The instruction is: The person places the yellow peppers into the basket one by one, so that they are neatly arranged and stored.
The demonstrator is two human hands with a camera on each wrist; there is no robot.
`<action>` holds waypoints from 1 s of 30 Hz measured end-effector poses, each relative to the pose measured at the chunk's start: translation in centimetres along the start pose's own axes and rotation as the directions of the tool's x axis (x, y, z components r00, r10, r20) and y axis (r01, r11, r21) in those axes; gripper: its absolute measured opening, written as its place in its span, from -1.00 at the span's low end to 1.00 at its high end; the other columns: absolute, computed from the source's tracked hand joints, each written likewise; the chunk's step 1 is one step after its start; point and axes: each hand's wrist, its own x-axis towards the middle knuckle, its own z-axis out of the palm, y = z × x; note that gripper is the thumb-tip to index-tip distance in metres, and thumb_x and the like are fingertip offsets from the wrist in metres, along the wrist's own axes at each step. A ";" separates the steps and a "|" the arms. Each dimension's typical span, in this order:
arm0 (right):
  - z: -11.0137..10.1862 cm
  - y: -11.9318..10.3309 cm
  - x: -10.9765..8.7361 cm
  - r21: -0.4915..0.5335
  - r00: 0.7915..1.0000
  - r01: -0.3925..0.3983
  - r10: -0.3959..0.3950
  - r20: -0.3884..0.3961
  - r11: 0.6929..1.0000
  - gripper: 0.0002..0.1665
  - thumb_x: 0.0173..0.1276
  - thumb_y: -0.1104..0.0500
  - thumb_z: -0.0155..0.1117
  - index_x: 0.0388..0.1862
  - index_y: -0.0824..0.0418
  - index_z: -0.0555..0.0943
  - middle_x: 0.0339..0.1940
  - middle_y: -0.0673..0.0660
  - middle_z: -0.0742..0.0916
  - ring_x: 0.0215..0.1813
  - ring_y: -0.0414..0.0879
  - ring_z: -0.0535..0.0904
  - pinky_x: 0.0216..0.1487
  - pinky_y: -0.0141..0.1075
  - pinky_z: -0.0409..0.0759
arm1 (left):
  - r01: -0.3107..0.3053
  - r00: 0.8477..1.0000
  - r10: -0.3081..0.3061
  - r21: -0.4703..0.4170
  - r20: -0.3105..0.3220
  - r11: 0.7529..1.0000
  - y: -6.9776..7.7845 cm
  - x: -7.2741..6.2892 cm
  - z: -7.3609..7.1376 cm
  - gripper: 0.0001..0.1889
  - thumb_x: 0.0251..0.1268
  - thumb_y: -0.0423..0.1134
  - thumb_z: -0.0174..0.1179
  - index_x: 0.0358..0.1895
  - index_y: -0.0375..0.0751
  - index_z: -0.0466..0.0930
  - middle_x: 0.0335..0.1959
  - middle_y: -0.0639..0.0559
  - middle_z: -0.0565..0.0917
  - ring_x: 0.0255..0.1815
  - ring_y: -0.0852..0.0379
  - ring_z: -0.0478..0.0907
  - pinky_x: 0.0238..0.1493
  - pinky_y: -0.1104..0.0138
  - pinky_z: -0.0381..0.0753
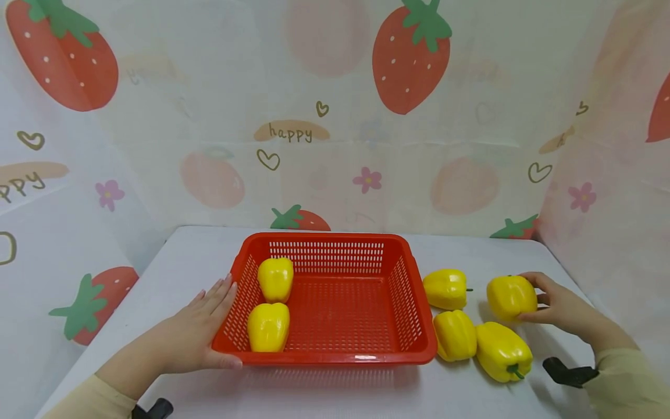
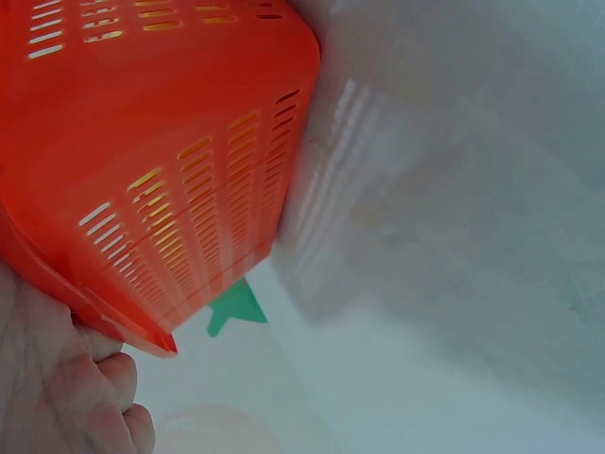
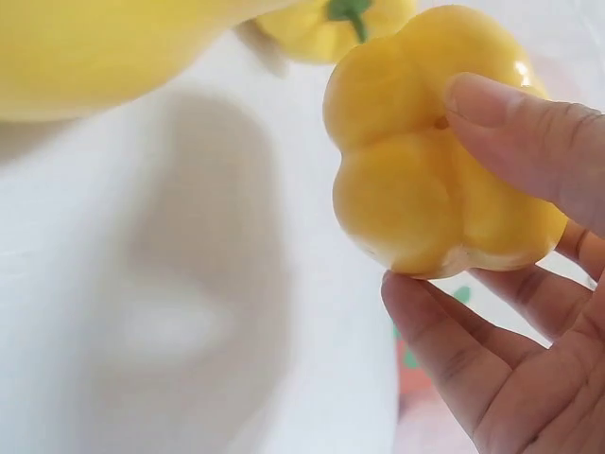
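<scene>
A red plastic basket (image 1: 340, 357) with slotted walls stands on the table. Two yellow bell peppers, one at the back (image 1: 275, 279) and one in front (image 1: 268, 327), lie along its left side. My left hand (image 1: 193, 331) rests against the basket's left rim, fingers extended along it and thumb at the front corner; the left wrist view shows it touching the rim (image 2: 113, 326) from outside. To the basket's right, my right hand (image 1: 567, 311) holds a yellow bell pepper (image 1: 512, 298) between thumb and fingers. In the right wrist view, this pepper's lobed bottom (image 3: 406, 180) faces the camera.
Right of the basket, three more yellow bell peppers lie on the white table (image 1: 204, 247): one at the back (image 1: 446, 289), one in front of it (image 1: 455, 336), and one with a green stem (image 1: 503, 352) nearer me. A strawberry-print cloth (image 1: 335, 174) hangs behind.
</scene>
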 end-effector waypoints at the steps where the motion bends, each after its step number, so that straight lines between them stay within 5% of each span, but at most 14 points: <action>1: -0.2 -0.2 -0.1 0.001 1.000 0.008 -0.008 -0.004 1.000 -0.07 0.08 0.01 0.40 0.30 0.23 0.12 0.17 0.27 0.40 0.01 0.19 0.46 -0.13 -0.15 0.55 | 0.000 1.000 0.000 0.001 0.001 1.000 0.0 0.0 0.0 0.31 -0.34 0.57 0.07 0.44 -0.26 -0.15 0.45 -0.19 -0.07 0.44 -0.16 -0.14 0.32 -0.12 -0.05; 5: -1.1 -1.0 -0.1 -0.020 0.999 0.040 -0.041 -0.016 0.999 -0.08 0.09 0.02 0.39 0.31 0.22 0.11 0.17 0.22 0.39 0.02 0.15 0.47 -0.17 -0.31 0.56 | 0.003 1.000 -0.003 0.002 0.006 1.000 0.0 0.0 -0.1 0.31 -0.35 0.57 0.07 0.44 -0.26 -0.16 0.46 -0.19 -0.07 0.44 -0.16 -0.14 0.32 -0.12 -0.06; 12: -2.0 -3.0 0.2 -0.006 0.995 0.098 -0.098 -0.020 0.995 -0.11 0.10 0.05 0.39 0.30 0.18 0.13 0.11 0.10 0.42 -0.12 -0.29 0.52 -0.19 -0.39 0.58 | 0.005 1.000 -0.005 0.003 0.007 1.000 -0.1 0.0 -0.1 0.31 -0.35 0.57 0.07 0.44 -0.26 -0.16 0.46 -0.19 -0.08 0.44 -0.16 -0.14 0.32 -0.12 -0.06; 22: -2.6 -5.6 1.0 0.010 0.970 0.243 -0.243 -0.015 0.970 -0.16 0.11 0.16 0.38 0.29 0.16 0.15 0.06 0.00 0.41 -0.10 -0.29 0.53 -0.16 -0.41 0.59 | 0.004 1.000 -0.004 0.000 0.006 1.000 0.0 0.0 -0.2 0.32 -0.36 0.59 0.05 0.44 -0.25 -0.17 0.46 -0.18 -0.08 0.44 -0.16 -0.15 0.32 -0.12 -0.06; 30: -2.8 -7.4 1.7 0.028 0.972 0.234 -0.234 -0.003 0.972 -0.16 0.11 0.14 0.38 0.28 0.19 0.14 0.07 0.05 0.42 -0.06 -0.36 0.49 -0.14 -0.36 0.60 | 0.001 1.000 -0.001 0.004 0.006 1.000 -0.1 0.1 0.1 0.32 -0.36 0.59 0.05 0.44 -0.26 -0.16 0.46 -0.18 -0.08 0.44 -0.16 -0.15 0.32 -0.12 -0.05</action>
